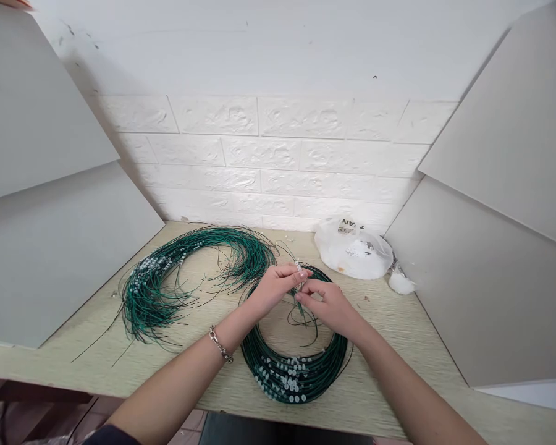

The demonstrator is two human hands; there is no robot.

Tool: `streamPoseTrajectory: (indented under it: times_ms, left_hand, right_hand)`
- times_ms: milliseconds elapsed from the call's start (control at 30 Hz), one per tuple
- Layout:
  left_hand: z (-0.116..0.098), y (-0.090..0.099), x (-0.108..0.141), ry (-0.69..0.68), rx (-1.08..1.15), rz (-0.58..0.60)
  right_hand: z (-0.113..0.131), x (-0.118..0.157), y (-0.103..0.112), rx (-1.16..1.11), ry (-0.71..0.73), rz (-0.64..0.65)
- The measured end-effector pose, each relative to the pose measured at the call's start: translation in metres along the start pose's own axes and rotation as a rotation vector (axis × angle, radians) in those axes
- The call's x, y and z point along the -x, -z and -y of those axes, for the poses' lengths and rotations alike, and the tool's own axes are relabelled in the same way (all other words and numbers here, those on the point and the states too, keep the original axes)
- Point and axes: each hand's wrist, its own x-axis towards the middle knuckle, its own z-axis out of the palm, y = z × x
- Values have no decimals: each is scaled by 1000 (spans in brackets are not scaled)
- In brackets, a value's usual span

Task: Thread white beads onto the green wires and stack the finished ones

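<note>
My left hand [278, 285], with a chain bracelet at its wrist, is closed in a pinch over the far side of a ring of green cords [291, 371]. Small white bead-like pieces [299, 266] show at its fingertips. Close against it, my right hand [325, 304] pinches a thin dark green cord between thumb and forefinger. Loose cord ends hang below the fingers inside the ring. White discs are strung along the ring's near side. The fingers partly hide the held cord and pieces.
A second bundle of green cords [152, 272], curved and with frayed loose ends, lies to the left on the wooden table [389, 358]. A clear plastic bag of white pieces [352, 250] and a small white bundle [402, 281] sit at the back right. Grey panels stand on both sides.
</note>
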Motion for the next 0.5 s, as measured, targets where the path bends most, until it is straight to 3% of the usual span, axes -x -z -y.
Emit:
streamPoseTrajectory:
  times_ms: [167,233,367,500]
  left_hand:
    - [0,6,-3,46,-27,-58]
    - [-1,5,-3,34,-40,-44]
    - [1,1,-2,39,-34,57]
    - [4,3,-3,161,147,93]
  right_hand:
    - [0,4,6,44,-61,290]
    - [0,3,4,-3,-67,248]
    - [-1,-1,0,-113,-69,6]
    - [-5,-2,-2,-133,-91,-4]
